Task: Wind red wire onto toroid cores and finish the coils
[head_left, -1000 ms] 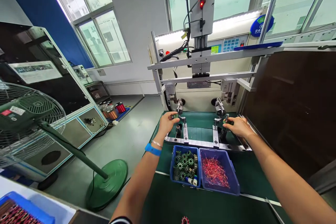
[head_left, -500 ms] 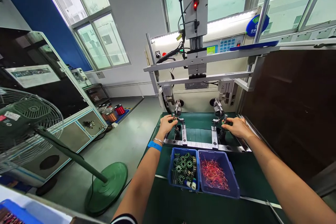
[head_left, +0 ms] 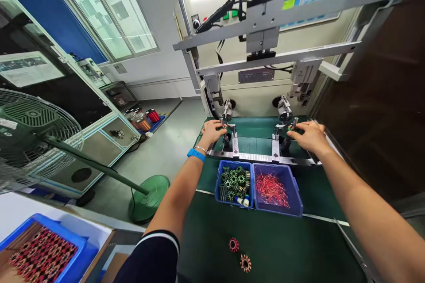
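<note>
Both my hands are at the winding machine's metal fixture [head_left: 255, 157] at the far end of the green bench. My left hand [head_left: 212, 131] is closed around the left upright pin [head_left: 223, 123]. My right hand [head_left: 307, 136] is closed on a small green part at the right upright pin [head_left: 293, 124]. Two spindle heads [head_left: 227, 109] [head_left: 284, 108] sit just behind the hands. In front of the fixture stand a blue bin of green stator cores [head_left: 234, 182] and a blue bin of red wire scraps [head_left: 272, 189].
Two wound red stators [head_left: 233, 244] [head_left: 245, 263] lie on the green mat [head_left: 272, 247] near me. A green pedestal fan [head_left: 36, 135] stands left on the floor. A blue tray of red parts [head_left: 43, 254] is at the lower left. A dark panel [head_left: 381, 110] walls the right side.
The camera has tilted down and moved closer, bringing the two wound stators and the blue tray into view. Both hands stay on the fixture pins; the left hand has settled lower on its pin.
</note>
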A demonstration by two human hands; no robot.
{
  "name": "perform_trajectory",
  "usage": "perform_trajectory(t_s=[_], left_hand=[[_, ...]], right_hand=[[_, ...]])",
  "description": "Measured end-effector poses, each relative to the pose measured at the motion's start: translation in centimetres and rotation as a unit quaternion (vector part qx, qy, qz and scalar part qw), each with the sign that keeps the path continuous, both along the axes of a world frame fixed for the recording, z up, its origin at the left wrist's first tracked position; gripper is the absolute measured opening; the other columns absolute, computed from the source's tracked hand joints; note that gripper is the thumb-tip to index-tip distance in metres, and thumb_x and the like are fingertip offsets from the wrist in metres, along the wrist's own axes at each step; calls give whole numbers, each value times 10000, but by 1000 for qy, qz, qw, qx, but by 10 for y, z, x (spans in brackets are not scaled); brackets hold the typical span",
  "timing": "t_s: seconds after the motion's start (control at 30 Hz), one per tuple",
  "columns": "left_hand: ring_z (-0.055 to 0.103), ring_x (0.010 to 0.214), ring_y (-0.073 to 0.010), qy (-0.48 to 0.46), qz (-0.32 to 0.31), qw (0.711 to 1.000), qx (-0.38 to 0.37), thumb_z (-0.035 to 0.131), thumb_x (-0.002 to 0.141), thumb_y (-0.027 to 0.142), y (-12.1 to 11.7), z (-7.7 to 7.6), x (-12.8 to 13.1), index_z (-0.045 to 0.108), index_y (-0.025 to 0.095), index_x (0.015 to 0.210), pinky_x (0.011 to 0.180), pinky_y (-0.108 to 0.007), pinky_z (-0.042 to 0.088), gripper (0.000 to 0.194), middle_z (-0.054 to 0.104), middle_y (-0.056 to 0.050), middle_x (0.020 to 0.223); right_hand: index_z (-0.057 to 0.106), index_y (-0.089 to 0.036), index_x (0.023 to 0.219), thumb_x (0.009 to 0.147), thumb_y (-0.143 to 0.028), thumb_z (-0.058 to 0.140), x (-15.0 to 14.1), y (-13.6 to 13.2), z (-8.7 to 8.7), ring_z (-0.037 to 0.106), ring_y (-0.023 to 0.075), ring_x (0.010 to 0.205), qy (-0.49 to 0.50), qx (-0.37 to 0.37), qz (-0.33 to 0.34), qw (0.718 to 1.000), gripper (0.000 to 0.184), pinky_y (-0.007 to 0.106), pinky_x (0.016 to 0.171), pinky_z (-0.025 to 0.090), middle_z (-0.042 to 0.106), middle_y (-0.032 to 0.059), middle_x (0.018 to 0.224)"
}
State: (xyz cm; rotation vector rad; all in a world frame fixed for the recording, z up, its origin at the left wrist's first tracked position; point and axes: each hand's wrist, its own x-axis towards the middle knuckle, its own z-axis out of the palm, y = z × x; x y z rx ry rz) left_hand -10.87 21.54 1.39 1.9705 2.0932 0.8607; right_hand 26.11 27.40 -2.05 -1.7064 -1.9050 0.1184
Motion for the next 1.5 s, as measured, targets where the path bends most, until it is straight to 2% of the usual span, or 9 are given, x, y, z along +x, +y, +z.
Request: perform_trajectory(t_s=[0.17, 0.37, 0.47, 0.63, 0.8, 1.0, 1.1, 1.3, 1.5], left_hand=[[298, 1373, -422, -1, -9, 1000, 27, 620, 896, 317, -58, 25, 28, 674, 223, 1232, 1051, -589, 313, 353, 465, -158, 1429], [566, 1021, -253, 41, -260, 963, -62, 913, 567, 474, -175, -3, 57, 768, 307, 875, 927, -383, 417, 379, 668, -9, 987], [544, 1004, -274, 60, -253, 960, -100, 877, 654, 421, -201, -17, 66, 754, 248, 884, 884, -418, 402, 313, 662, -48, 977], [576, 958, -244, 33, -243, 966, -78, 763, 748, 178, -208, -20, 75, 709, 207, 883, 868, -395, 431, 149, 691, -48, 938], [631, 818, -183, -28, -209, 977, -23, 637, 793, 89, -174, -6, 64, 696, 214, 1028, 769, -318, 512, 273, 706, -27, 884], [659, 932, -201, -98, -33, 990, 93, 533, 962, 240, -49, 40, 22, 643, 162, 1150, 853, -394, 545, 232, 693, -83, 1057], [663, 971, -214, -105, 1, 991, 88, 605, 947, 336, -7, 48, 11, 647, 158, 1113, 859, -428, 559, 247, 683, -78, 1108], [670, 942, -210, -87, 13, 996, 12, 629, 934, 344, 6, 23, 3, 651, 153, 1108, 834, -423, 573, 259, 683, -76, 1105], [660, 991, -225, -70, 17, 997, 4, 628, 934, 345, 6, 13, 2, 645, 156, 1129, 864, -444, 564, 272, 672, -84, 1143]], right_hand=[[680, -114, 1156, 879, -354, 558, -35, -78, 23, 359, 470, 1245, 29, 76, 23, 996, 386, 673, 931, 348, 499, 251, 1329], [736, -294, 1011, 761, -273, 745, -85, -217, -5, 528, 319, 1152, 0, 60, 356, 933, 251, 470, 950, 462, 699, 49, 1129], [735, -227, 997, 766, -161, 730, -98, -240, -18, 528, 369, 1168, 12, 45, 380, 924, 240, 553, 929, 468, 703, 94, 1115], [744, -228, 947, 853, -192, 698, -96, -233, -20, 569, 344, 1101, 67, 58, 367, 926, 111, 548, 908, 505, 709, 99, 1046], [701, -190, 1066, 971, -267, 537, -84, -228, -16, 675, 246, 934, 134, 84, 349, 924, 205, 389, 818, 589, 728, 106, 977], [677, -196, 1104, 1010, -295, 431, -79, -230, -10, 742, 206, 908, 178, 93, 328, 923, 282, 304, 785, 613, 764, 90, 1011], [688, -196, 1101, 1005, -316, 437, -77, -233, -5, 750, 202, 916, 182, 95, 320, 925, 295, 292, 799, 612, 776, 78, 1016], [706, -223, 1059, 986, -377, 462, -53, -205, 17, 743, 205, 890, 179, 88, 266, 943, 298, 295, 772, 595, 778, 59, 998], [703, -163, 960, 931, -377, 548, -11, -83, 60, 652, 251, 952, 135, 116, 105, 978, 265, 414, 895, 499, 709, 108, 976]])
